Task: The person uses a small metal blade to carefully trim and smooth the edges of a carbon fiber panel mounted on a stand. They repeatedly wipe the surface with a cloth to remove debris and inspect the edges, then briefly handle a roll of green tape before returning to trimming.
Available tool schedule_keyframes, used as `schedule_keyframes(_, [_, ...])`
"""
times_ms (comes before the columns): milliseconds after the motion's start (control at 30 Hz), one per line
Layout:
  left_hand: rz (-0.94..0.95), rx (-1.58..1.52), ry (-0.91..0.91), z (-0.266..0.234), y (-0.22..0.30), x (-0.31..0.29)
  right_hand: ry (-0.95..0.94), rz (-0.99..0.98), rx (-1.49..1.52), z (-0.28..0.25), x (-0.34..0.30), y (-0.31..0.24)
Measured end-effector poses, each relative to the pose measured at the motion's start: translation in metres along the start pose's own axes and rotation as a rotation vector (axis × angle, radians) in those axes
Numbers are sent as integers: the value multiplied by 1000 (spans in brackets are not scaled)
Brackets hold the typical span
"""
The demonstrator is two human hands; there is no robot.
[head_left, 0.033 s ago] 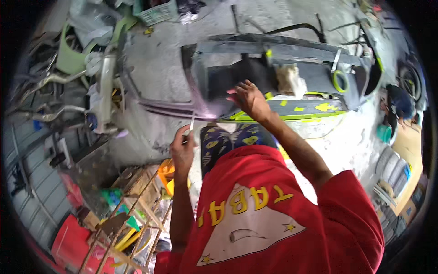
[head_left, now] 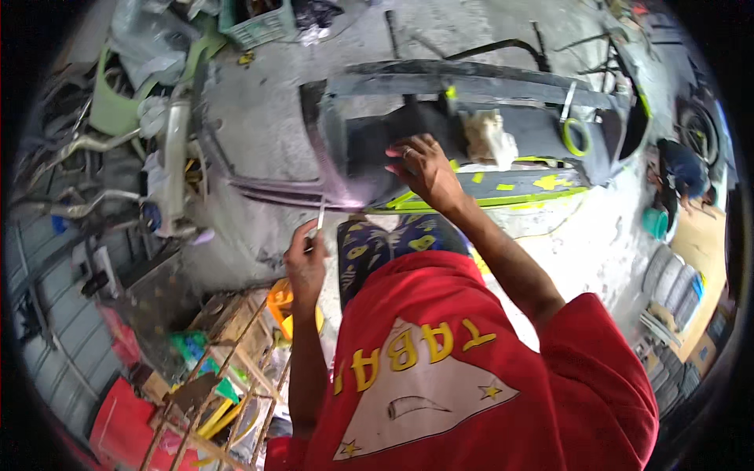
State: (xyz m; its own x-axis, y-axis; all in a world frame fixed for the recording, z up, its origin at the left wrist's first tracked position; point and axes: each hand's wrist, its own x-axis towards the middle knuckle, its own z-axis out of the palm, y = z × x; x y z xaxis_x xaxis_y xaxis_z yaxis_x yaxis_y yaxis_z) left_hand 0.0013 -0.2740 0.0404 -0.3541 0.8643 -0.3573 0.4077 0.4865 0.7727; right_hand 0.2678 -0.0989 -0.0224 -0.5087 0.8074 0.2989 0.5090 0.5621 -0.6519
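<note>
A large grey-black vehicle body panel (head_left: pixel 463 82) lies in front of me, with yellow-green masking tape (head_left: pixel 503 202) along its near edge. My left hand (head_left: pixel 306 255) is closed on a slim pale stick-like tool (head_left: pixel 321 213), whose upper end reaches the panel's near edge or just overlaps it in view. Over the panel's dark middle, my right hand (head_left: pixel 428 173) has bent fingers held apart, with nothing visible in them. A crumpled off-white cloth or pad (head_left: pixel 488 140) rests on the panel to its right. Farther right is a yellow-green tape roll (head_left: pixel 577 138).
Metal pipes (head_left: pixel 102 143) and a green plastic part (head_left: pixel 114 106) crowd the left. A rusty metal rack (head_left: pixel 232 369) stands lower left, near a red bin (head_left: pixel 129 428). At far right, another person (head_left: pixel 683 169) crouches beside a teal bucket (head_left: pixel 654 223).
The whole view has shifted slightly, moving the panel a little left and down in the picture. Both hands keep nearly the same poses, and the tool stays in my left hand.
</note>
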Motion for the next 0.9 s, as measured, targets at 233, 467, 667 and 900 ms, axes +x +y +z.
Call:
schedule_keyframes(233, [-121,-40,-31,-2,7,4,94,386,-489,-115,-41,36])
schedule_keyframes(467, [-128,-79,-7,-19,15,6,39,375,157,-109,-9,6])
schedule_keyframes(667, [-130,-113,17,-20,28,9,-80,13,-184,35,47,20])
schedule_keyframes(900, [-183,-122,67,-30,19,-13,-302,-80,-115,93,19,7])
